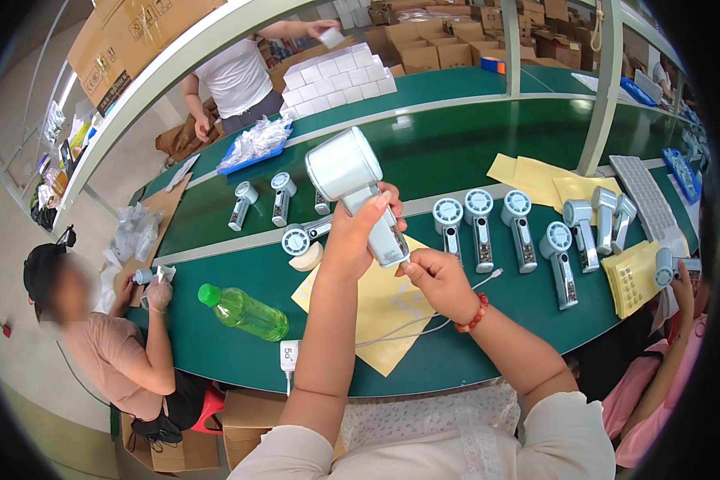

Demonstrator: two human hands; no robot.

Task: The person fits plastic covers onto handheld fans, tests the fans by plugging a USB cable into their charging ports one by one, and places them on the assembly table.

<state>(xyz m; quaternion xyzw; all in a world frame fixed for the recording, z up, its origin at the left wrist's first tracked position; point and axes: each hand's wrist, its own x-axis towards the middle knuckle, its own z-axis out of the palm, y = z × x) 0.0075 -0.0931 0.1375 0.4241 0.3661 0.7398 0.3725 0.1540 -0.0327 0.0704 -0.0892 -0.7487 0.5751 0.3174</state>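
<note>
A light blue handheld fan is held up over the green table, its round head tilted to the upper left. My left hand is wrapped round its handle. At the handle's lower end, my right hand is closed in a pinch; what lies between its fingertips is too small to make out. Beneath my hands lies a yellow sheet with a white cable across it. A fan lying on its side and a roll of tape are left of my left wrist.
Several fans lie on the right, near yellow sheets. A green bottle and white adapter are front left. White boxes are stacked behind the conveyor. Co-workers are at left, back and right.
</note>
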